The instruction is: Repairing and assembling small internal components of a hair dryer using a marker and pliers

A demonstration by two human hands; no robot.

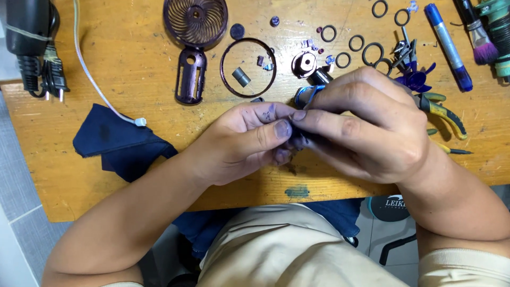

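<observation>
Pinching small dark part (pixel 297 139) — mostly hidden by fingers (pixel 276 129).

Just beyond the fingertips (pixel 281 129) the wooden table (pixel 133 58) is crowded: a dark ring (pixel 248 67), a grille (pixel 195 21), loose washers (pixel 356 42), pliers (pixel 443 111) to the right; left of the fingertips, bare wood runs to a blue cloth (pixel 119 141) and white cable (pixel 95 79); below them, a bare strip of table.
</observation>
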